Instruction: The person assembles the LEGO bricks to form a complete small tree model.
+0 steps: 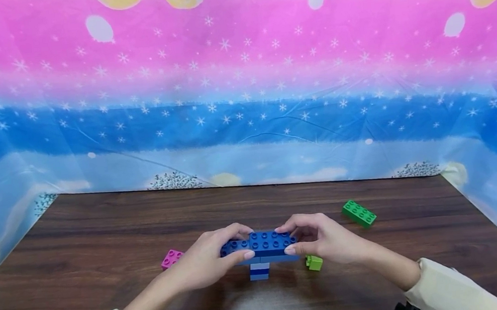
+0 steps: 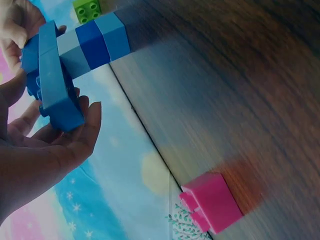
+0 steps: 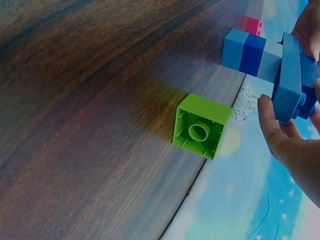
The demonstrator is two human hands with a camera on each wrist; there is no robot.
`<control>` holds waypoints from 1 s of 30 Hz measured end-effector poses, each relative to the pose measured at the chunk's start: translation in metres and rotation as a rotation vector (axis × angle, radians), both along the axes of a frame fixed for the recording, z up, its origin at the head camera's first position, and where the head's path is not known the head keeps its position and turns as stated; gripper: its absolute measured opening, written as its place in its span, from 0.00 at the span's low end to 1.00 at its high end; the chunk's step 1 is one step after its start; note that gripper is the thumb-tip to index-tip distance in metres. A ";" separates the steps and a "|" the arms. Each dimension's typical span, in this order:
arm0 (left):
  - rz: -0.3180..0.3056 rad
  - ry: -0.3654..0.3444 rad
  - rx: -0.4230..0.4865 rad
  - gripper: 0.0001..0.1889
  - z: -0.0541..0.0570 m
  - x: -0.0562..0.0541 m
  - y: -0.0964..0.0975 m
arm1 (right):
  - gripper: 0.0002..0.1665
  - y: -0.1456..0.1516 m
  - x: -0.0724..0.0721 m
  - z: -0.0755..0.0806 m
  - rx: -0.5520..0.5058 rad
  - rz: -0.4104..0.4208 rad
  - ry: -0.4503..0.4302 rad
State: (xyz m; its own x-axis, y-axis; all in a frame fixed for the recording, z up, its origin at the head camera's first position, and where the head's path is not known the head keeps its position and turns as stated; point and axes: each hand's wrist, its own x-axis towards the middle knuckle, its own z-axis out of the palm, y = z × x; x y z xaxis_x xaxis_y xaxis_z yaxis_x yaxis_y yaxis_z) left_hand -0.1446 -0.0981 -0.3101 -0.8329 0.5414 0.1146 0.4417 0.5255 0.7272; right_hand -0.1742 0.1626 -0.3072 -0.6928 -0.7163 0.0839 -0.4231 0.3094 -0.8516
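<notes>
A blue toy-brick structure stands on the table: a short column (image 1: 259,272) of stacked small bricks carries a wide row of lighter blue bricks (image 2: 52,75). On top of that row, toward the right, sits a dark blue brick (image 1: 269,244). From the left, my left hand (image 1: 209,257) grips the dark blue brick with thumb and fingers at its near and far sides. Opposite it, my right hand (image 1: 325,238) pinches the same brick's right part, a fingertip beside the end of the row in the right wrist view. Some fingers are hidden behind the bricks.
A pink brick (image 1: 171,258) lies left of the structure, partly behind my left hand. A lime green brick (image 3: 202,125) lies on its side near my right hand. Farther back right is a green brick (image 1: 359,213). A patterned cloth (image 1: 245,125) borders the wooden table.
</notes>
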 end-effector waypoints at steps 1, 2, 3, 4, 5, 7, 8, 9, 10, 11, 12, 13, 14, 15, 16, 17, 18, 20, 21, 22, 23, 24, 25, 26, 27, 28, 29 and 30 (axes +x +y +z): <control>-0.004 0.003 -0.002 0.19 0.000 0.000 -0.001 | 0.18 0.000 0.000 0.000 0.000 0.000 0.000; -0.005 0.007 -0.004 0.19 0.000 0.000 -0.003 | 0.18 0.000 0.000 0.000 0.001 0.000 -0.001; -0.002 0.005 -0.008 0.20 0.000 -0.001 -0.004 | 0.18 0.000 0.000 0.000 0.001 -0.001 -0.001; 0.001 0.002 -0.009 0.20 0.001 -0.001 -0.006 | 0.18 0.000 0.000 0.000 0.002 -0.002 -0.001; 0.004 0.003 -0.009 0.19 0.001 -0.001 -0.008 | 0.18 0.000 0.000 0.000 0.004 -0.004 0.000; 0.015 0.001 -0.008 0.18 0.003 -0.002 -0.013 | 0.18 0.000 0.001 0.000 0.009 -0.009 0.003; 0.018 0.000 -0.004 0.18 0.004 -0.002 -0.015 | 0.18 0.000 0.001 0.000 0.011 -0.012 0.004; 0.023 0.000 -0.002 0.17 0.005 -0.002 -0.019 | 0.18 0.000 0.001 0.000 0.014 -0.014 0.005; 0.025 0.006 0.001 0.16 0.005 -0.002 -0.022 | 0.18 0.000 0.001 0.000 0.016 -0.015 0.007; 0.027 0.010 0.003 0.16 0.006 -0.002 -0.025 | 0.18 0.000 0.001 0.000 0.018 -0.016 0.007; 0.030 0.013 0.005 0.16 0.006 -0.002 -0.029 | 0.18 0.000 0.001 0.000 0.018 -0.016 0.008; 0.034 0.017 0.005 0.16 0.006 -0.002 -0.032 | 0.18 0.000 0.001 0.000 0.019 -0.016 0.008; 0.038 0.019 0.004 0.16 0.006 -0.002 -0.036 | 0.18 0.000 0.001 0.000 0.019 -0.016 0.009; 0.042 0.020 0.001 0.16 0.006 -0.002 -0.039 | 0.18 0.000 0.001 0.000 0.018 -0.015 0.009; 0.045 0.023 -0.002 0.16 0.005 -0.002 -0.043 | 0.18 0.000 0.001 0.000 0.019 -0.015 0.010; 0.048 0.025 -0.006 0.16 0.005 -0.001 -0.046 | 0.18 0.000 0.001 0.000 0.020 -0.015 0.010; 0.053 0.033 -0.014 0.16 0.004 -0.001 -0.049 | 0.18 0.000 0.001 -0.001 0.021 -0.017 0.010; 0.060 0.039 -0.023 0.16 0.003 -0.002 -0.056 | 0.18 0.000 0.001 -0.001 0.026 -0.020 0.013; 0.060 0.036 -0.025 0.15 0.002 -0.002 -0.059 | 0.18 0.000 0.001 -0.001 0.029 -0.021 0.014; 0.064 0.038 -0.030 0.15 0.001 -0.002 -0.062 | 0.18 0.000 0.001 -0.001 0.032 -0.023 0.014; 0.066 0.026 -0.028 0.16 0.001 -0.002 -0.065 | 0.18 0.000 0.001 -0.001 0.033 -0.024 0.013; 0.070 0.014 -0.029 0.16 0.001 -0.003 -0.067 | 0.19 0.000 0.001 -0.001 0.035 -0.025 0.012; 0.072 -0.009 -0.023 0.16 0.000 -0.003 -0.070 | 0.19 0.000 0.001 -0.001 0.035 -0.025 0.010; 0.076 -0.031 -0.019 0.17 0.000 -0.004 -0.073 | 0.19 0.000 0.001 -0.001 0.033 -0.024 0.008; 0.080 -0.031 -0.032 0.17 -0.001 -0.004 -0.075 | 0.19 0.000 0.001 -0.001 0.032 -0.023 0.006; 0.090 -0.036 -0.043 0.18 -0.002 -0.004 -0.078 | 0.19 0.000 0.001 -0.001 0.030 -0.022 0.004; 0.094 -0.040 -0.052 0.18 -0.002 -0.004 -0.080 | 0.19 0.000 0.001 0.000 0.028 -0.022 0.003; 0.101 -0.033 -0.068 0.18 -0.003 -0.005 -0.082 | 0.19 0.000 0.001 0.000 0.027 -0.021 0.002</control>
